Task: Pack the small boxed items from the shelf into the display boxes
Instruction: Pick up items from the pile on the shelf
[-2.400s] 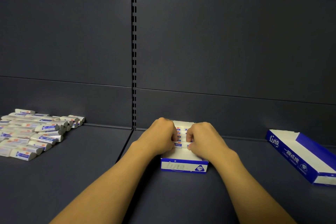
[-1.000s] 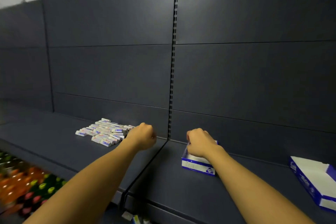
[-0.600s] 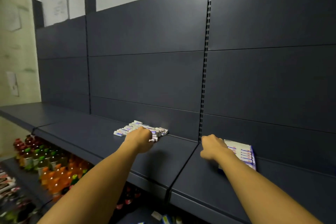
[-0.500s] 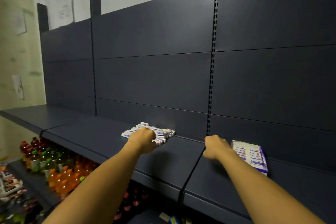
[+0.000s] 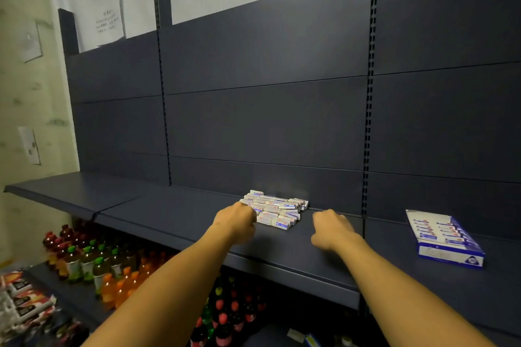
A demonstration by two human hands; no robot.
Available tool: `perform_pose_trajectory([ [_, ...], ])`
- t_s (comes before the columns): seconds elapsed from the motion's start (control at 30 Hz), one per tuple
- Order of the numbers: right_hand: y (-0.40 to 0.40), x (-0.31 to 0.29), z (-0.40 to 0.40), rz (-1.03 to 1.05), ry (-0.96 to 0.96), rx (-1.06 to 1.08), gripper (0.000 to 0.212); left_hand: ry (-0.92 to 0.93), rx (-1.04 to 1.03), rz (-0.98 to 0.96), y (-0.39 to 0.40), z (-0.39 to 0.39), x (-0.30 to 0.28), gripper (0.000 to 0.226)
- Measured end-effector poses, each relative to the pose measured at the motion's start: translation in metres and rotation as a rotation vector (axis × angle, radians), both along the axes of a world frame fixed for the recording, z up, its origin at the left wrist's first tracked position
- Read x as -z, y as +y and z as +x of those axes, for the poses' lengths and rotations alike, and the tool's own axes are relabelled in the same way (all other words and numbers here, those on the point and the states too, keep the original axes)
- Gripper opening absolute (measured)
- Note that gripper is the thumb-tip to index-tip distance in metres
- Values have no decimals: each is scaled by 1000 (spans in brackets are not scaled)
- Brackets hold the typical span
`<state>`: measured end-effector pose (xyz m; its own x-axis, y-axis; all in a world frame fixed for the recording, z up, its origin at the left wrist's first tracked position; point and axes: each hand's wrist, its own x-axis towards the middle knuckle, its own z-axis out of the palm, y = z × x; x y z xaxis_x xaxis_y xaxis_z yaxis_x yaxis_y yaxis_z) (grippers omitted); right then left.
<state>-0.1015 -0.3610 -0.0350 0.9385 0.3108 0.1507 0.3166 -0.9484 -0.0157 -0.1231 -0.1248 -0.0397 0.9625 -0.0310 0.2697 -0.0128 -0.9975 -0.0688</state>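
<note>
Head view: dark blue shelving unit, back panels bare; main shelf runs left to right at hand height. Lower shelf at bottom left carries rows of drink bottles, caps green, orange and red. Display box, white and blue, sits on the shelf at right, filled with a row of small boxed items, well apart from both hands. Loose pile of small boxed items lies near the back panel, centre. Left hand: fingers curled, knuckles at the pile's left edge; whether it grips an item, cannot tell. Right hand: fingers curled, nothing visibly held, just right of the pile, not touching it.
</note>
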Motion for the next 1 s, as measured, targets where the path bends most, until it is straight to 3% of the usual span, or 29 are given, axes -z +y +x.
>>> perform_pose_trajectory([
  [0.2, 33, 9, 14, -39, -44, 20, 23, 13, 25, -36, 33, 16, 16, 27],
  [0.73, 126, 26, 126, -96, -221, -20, 27, -44, 58, -55, 124, 118, 36, 35],
  [1.0, 166, 30, 148, 28, -283, -57, 30, -159, 132, -172, 154, 156, 42, 28],
])
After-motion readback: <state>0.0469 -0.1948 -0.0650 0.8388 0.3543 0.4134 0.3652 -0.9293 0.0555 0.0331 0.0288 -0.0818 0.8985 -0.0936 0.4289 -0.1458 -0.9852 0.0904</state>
